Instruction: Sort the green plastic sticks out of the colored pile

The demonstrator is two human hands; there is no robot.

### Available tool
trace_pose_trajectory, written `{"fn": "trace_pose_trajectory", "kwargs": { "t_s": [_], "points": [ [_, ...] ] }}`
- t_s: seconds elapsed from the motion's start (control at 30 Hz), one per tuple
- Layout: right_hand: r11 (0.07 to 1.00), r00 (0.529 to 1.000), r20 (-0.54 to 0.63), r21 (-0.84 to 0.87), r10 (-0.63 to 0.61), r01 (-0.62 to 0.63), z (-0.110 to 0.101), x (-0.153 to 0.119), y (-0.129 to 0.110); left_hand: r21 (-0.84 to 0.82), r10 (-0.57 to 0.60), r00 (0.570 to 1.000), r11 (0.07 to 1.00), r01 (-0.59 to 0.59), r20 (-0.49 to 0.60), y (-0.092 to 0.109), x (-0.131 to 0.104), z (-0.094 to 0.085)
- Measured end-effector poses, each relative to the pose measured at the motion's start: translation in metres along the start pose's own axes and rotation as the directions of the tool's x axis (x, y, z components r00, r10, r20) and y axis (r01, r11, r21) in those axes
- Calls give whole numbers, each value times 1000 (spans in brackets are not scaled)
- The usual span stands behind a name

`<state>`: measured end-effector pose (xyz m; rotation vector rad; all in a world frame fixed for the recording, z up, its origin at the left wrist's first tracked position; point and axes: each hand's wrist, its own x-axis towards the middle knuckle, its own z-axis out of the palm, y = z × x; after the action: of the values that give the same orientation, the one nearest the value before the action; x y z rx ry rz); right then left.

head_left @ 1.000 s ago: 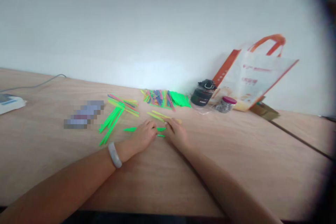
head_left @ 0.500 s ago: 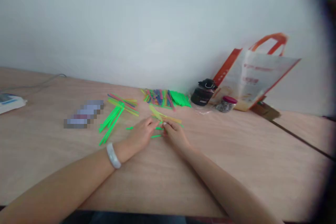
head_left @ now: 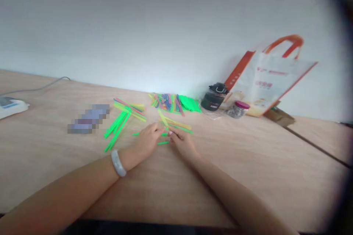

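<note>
My left hand and right hand pinch green sticks flat on the table, fingertips meeting to align them.

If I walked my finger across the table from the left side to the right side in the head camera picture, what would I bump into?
White device → green sticks → left hand → right hand → black bottle → pink-lidded jar → orange-and-white bag.

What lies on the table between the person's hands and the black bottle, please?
In the head view, a few loose yellow and green sticks lie between the hands and the black bottle; beyond them the table is bare.
</note>
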<state>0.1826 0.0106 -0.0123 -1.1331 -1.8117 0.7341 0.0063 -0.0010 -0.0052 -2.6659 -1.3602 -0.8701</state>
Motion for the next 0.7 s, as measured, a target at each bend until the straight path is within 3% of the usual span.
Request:
{"fn": "trace_pose_trajectory", "kwargs": {
  "t_s": [0.17,0.47,0.57,0.7],
  "points": [
    [997,998,22,-43,-62,63,-1,-3,-7,12,-11,1000,1000,11,-3,2,-1,-2],
    [996,997,2,-29,-80,80,-1,2,-2,131,-55,990,991,38,133,9,1,-18],
    [995,993,-100,-72,-69,61,-7,7,8,287,-185,971,948,136,150,-2,3,-34],
    [986,982,-181,-165,-49,19,-23,11,24,439,-402,906,843,311,130,-25,6,-52]
  ]
}}
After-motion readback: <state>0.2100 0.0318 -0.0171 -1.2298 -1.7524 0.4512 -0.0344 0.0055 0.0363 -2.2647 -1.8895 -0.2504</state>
